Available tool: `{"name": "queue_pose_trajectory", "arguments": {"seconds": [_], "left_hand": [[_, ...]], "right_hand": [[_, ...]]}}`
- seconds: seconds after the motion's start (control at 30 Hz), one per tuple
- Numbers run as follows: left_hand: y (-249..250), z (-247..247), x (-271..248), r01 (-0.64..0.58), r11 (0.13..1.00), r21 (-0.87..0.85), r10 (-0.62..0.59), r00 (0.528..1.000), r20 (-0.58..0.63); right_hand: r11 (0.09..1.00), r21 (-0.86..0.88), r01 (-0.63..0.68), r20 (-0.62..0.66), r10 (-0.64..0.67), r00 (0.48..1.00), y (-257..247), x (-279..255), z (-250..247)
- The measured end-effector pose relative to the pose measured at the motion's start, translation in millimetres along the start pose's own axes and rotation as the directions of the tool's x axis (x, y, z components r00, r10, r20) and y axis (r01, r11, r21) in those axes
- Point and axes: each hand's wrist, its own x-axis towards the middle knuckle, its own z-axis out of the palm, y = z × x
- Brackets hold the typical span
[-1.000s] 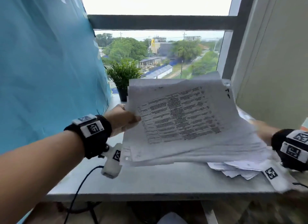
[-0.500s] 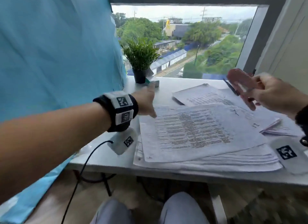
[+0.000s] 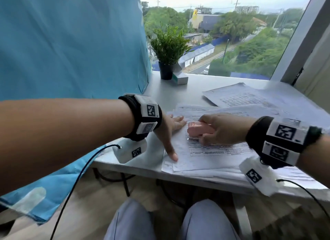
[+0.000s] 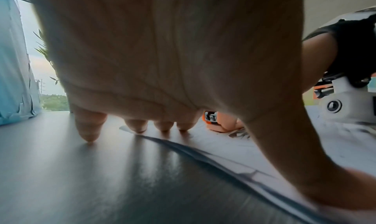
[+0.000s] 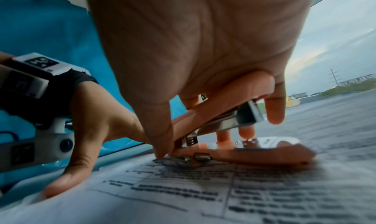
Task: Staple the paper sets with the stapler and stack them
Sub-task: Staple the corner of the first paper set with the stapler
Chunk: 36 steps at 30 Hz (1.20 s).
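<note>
Stapler [image 3: 198, 130] flat on papers [image 3: 214, 150], nose leftward.

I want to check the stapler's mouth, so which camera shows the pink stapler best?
The right wrist view: the stapler fills the frame, mouth open, base resting on the paper. The head view shows only its pink top under the right hand. The left wrist view catches just its front end, behind the fingers.

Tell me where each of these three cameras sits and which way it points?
Head: worn on the head, looking down at the desk; both forearms, hands and knees show.
Left wrist: under the left hand, looking along its fingers spread on the paper set.
Right wrist: under the right hand, facing the pink stapler it grips.
Shared: every view shows the stapler.
</note>
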Motion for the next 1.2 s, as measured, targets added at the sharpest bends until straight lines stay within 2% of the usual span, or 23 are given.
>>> {"name": "queue_pose_trajectory", "arguments": {"seconds": [0.1, 0.4, 0.53, 0.67, 0.8, 0.93, 1.07, 1.13, 1.2], "left_hand": [[3.9, 0.3, -0.1, 0.007, 1.0, 0.03, -0.007, 1.0, 0.007], [6.7, -0.5, -0.4, 0.001, 0.998, 0.069, -0.002, 1.0, 0.021], [6.6, -3.6, 0.6, -0.019, 0.997, 0.068, 0.017, 0.999, 0.028], [7.1, -3.5, 2.5, -0.027, 0.995, 0.092, 0.026, 1.0, 0.011], [2.7, -0.7, 5.1, -0.073, 0.995, 0.07, 0.073, 0.997, -0.002], [-0.7, 2.5, 11.3, -0.067, 0.996, 0.065, 0.066, 0.997, 0.028], [-0.5, 2.8, 10.6, -0.082, 0.996, 0.044, 0.082, 0.997, 0.005], [1.2, 1.8, 7.9, -0.07, 0.997, 0.043, 0.07, 0.998, 0.006], [4.0, -0.2, 3.9, -0.092, 0.995, 0.033, 0.091, 0.996, 0.024]], "right_hand": [[0.998, -0.042, 0.047, -0.035, -0.049, 0.998, -7.2, 8.6, 2.2], [0.988, -0.054, 0.145, -0.027, -0.146, 0.989, -21.3, 20.8, 3.3], [0.951, -0.144, 0.274, -0.088, -0.288, 0.953, -24.5, 20.4, 6.1], [0.952, -0.211, 0.22, -0.051, -0.235, 0.971, -27.1, 26.8, 10.2], [0.886, -0.348, 0.306, -0.113, -0.363, 0.925, -24.9, 28.5, 14.1], [0.914, -0.302, 0.27, -0.088, -0.308, 0.947, -21.4, 28.5, 16.4], [0.823, -0.449, 0.348, -0.159, -0.457, 0.875, -21.5, 26.2, 15.4], [0.802, -0.466, 0.373, -0.159, -0.491, 0.857, -22.4, 24.2, 12.5], [0.762, -0.496, 0.417, -0.185, -0.562, 0.806, -22.6, 25.1, 11.7]]}}
